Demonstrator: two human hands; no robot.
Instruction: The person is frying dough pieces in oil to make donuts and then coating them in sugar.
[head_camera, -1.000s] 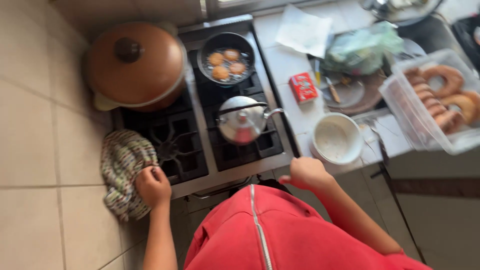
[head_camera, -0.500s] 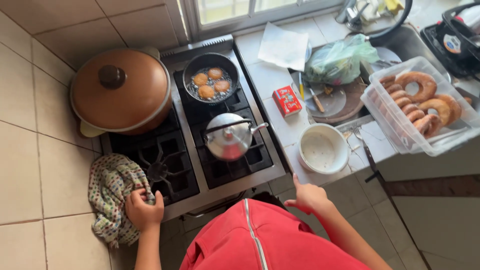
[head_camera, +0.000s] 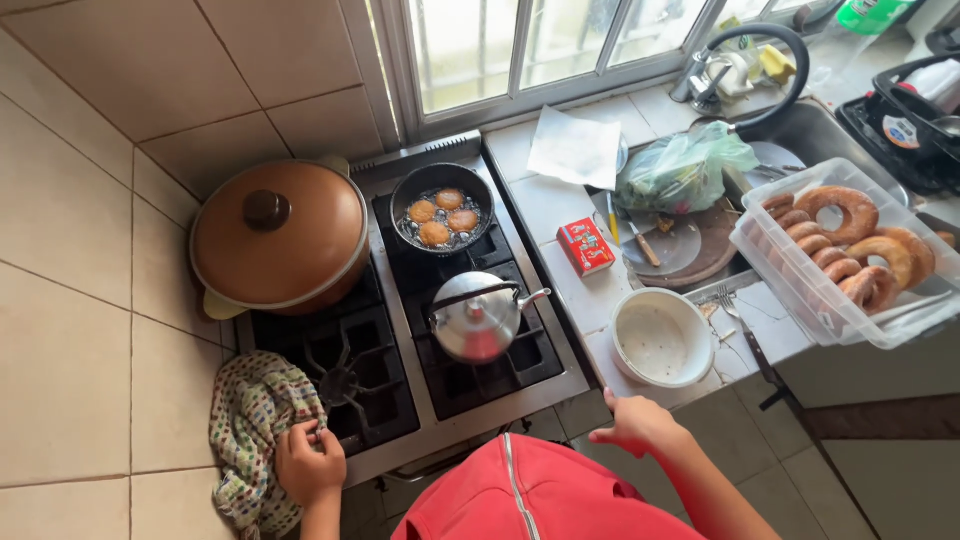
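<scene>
Left hand (head_camera: 308, 462) closed on patterned kitchen cloth (head_camera: 252, 428), which lies bunched at front left corner of gas stove (head_camera: 400, 425). Cloth looks soft, light, limp — best gripped at gathered fold. Right hand (head_camera: 636, 424) loosely curled, holds nothing — rests at desk (head_camera: 600, 352) edge, near white bowl (head_camera: 661, 338).

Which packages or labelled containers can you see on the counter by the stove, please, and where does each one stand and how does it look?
Small box: flat on the tiled counter just right of the stove, rectangular, red with a pale printed panel.
Plastic bag: beyond the round board by the sink, crumpled, translucent green.
Clear tub: right end of the counter, rectangular, see-through, filled with brown ring doughnuts.
Green bottle: top right by the window, only partly in view.
</scene>
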